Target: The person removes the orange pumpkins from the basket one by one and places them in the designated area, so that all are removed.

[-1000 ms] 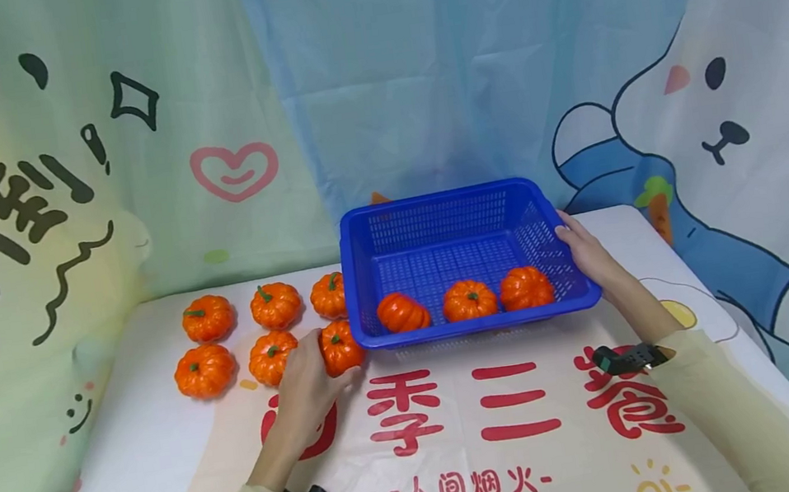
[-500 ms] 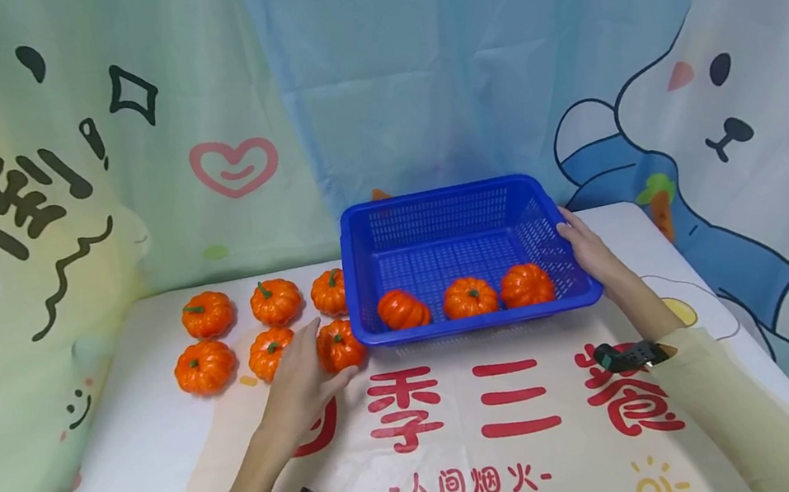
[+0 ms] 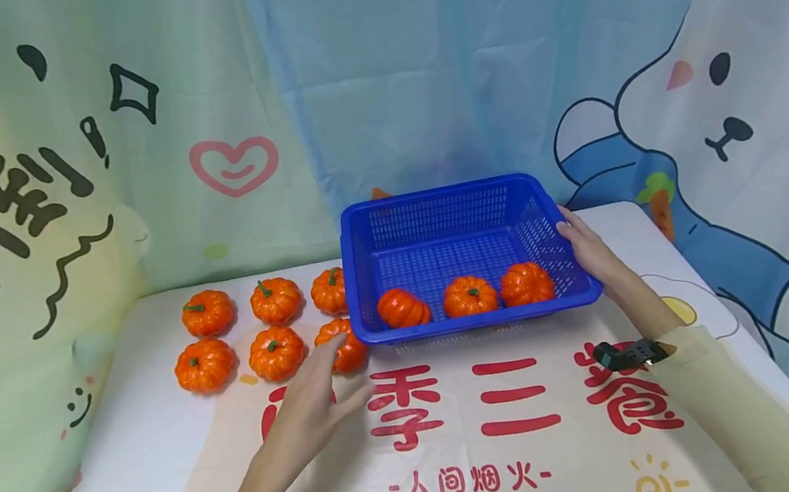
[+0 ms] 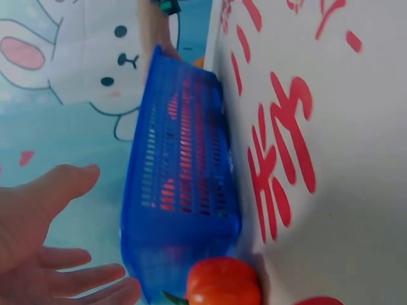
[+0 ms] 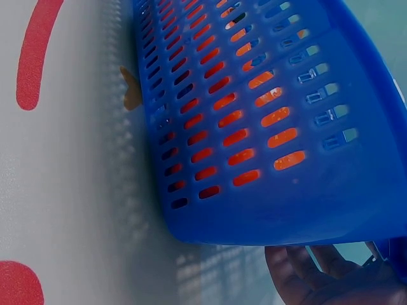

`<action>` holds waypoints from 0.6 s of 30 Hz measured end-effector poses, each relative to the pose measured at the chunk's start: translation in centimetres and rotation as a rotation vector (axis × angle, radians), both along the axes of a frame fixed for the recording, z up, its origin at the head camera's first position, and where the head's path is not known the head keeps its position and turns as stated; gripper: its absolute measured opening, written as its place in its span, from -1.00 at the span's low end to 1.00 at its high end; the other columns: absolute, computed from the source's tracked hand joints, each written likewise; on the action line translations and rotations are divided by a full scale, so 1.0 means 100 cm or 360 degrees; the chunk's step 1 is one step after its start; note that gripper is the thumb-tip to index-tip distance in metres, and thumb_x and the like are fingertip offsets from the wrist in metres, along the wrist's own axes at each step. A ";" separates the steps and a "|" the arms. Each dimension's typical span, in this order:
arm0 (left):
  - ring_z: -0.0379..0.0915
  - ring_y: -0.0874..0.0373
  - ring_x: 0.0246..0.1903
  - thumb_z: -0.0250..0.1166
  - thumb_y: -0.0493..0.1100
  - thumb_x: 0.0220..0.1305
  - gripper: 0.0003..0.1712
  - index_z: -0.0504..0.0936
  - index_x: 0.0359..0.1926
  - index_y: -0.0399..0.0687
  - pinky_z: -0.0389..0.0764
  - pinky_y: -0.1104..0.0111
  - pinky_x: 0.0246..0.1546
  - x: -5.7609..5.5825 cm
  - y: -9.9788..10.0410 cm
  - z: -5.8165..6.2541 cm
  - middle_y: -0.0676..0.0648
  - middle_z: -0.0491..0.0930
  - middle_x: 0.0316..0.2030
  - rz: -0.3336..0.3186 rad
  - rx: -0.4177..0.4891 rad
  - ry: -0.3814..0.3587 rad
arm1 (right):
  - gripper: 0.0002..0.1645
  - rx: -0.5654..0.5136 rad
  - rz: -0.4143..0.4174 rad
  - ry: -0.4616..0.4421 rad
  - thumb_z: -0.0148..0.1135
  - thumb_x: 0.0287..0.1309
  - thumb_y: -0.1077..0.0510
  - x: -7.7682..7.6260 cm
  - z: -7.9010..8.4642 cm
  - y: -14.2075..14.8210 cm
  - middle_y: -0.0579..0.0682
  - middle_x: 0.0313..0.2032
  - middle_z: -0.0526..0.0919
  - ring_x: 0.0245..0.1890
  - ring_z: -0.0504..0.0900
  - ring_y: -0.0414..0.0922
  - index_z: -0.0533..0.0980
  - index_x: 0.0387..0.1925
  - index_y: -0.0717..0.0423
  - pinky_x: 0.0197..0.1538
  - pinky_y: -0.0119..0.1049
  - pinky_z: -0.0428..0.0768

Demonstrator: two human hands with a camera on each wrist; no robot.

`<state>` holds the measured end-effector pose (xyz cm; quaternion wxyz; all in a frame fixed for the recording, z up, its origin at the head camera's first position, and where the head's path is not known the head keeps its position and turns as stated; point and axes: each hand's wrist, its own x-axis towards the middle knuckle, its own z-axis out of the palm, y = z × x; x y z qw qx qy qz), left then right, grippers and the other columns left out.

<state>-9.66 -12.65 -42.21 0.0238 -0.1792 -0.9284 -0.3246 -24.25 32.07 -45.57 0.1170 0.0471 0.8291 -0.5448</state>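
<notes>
My right hand (image 3: 585, 246) holds the right end of a blue plastic basket (image 3: 434, 259), its fingers (image 5: 305, 270) at the side wall in the right wrist view. Along the basket's near side lie three orange mini pumpkins, one tipped on its side (image 3: 404, 309), one in the middle (image 3: 471, 296) and one at the right (image 3: 527, 285). The left hand (image 3: 303, 403) hovers with spread fingers just in front of a table pumpkin (image 3: 351, 355) by the basket's left corner. Nothing is in that hand; its fingertips overlap the pumpkin in the head view.
More pumpkins stand in two rows on the left of the table, among them a front one (image 3: 277, 353) and a back one (image 3: 276, 301). The basket partly covers the back pumpkin (image 3: 329, 291) nearest it. A printed curtain (image 3: 385, 114) hangs behind the table.
My left hand has drawn back from the pumpkin beside the basket, toward me, and its fingers have spread. The right hand and the basket stay in place.
</notes>
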 end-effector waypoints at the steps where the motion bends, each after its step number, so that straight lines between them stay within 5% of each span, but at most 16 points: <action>1: 0.41 -0.06 0.25 0.45 0.06 0.11 -0.12 0.30 0.36 -0.16 0.49 0.01 0.23 0.001 0.001 0.001 -0.16 0.46 0.26 -0.0015 0.0009 -0.0002 | -0.26 -0.0003 -0.0002 -0.0006 -0.52 0.48 -0.22 0.000 0.001 0.000 0.20 0.54 -0.24 0.51 -0.15 0.31 -0.41 0.52 -0.19 0.45 0.36 -0.16; 12: 0.49 0.04 0.16 0.46 0.06 0.09 -0.10 0.28 0.39 -0.09 0.60 0.18 0.12 0.002 0.012 0.002 -0.07 0.46 0.27 -0.0115 0.0055 -0.0153 | -0.29 -0.0046 -0.0016 -0.0063 -0.52 0.51 -0.12 0.005 0.011 -0.005 0.23 0.53 -0.28 0.50 -0.18 0.34 -0.43 0.52 -0.14 0.43 0.39 -0.20; 18: 0.55 0.11 0.07 0.43 0.07 0.13 -0.13 0.27 0.40 0.02 0.65 0.25 0.04 -0.006 0.023 0.016 -0.05 0.51 0.21 -0.0182 0.0060 -0.0253 | -0.27 -0.0009 -0.0005 -0.0030 -0.52 0.49 -0.22 0.003 0.004 -0.001 0.19 0.54 -0.25 0.50 -0.14 0.32 -0.42 0.52 -0.21 0.44 0.38 -0.15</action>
